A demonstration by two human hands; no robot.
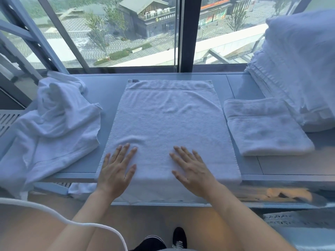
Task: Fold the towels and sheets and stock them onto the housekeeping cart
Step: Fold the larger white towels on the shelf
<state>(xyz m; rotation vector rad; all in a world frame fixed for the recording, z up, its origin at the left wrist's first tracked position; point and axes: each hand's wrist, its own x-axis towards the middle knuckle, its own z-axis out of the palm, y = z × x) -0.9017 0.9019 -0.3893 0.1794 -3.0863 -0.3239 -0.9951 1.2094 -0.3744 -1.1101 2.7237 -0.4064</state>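
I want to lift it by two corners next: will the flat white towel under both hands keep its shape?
Probably not. The flat towel drapes limply over the ledge's front edge and ripples ahead of the left hand, so it looks floppy. It likely sags between corners.

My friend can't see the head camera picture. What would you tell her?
Two open hands, left hand and right hand, press flat on a white towel spread on a window ledge. A crumpled towel lies left, a folded towel right.

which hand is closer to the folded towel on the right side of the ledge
Right. The right hand lies flat on the spread towel, on the side toward the folded towel. The left hand presses the same towel farther away, nearer the crumpled pile.
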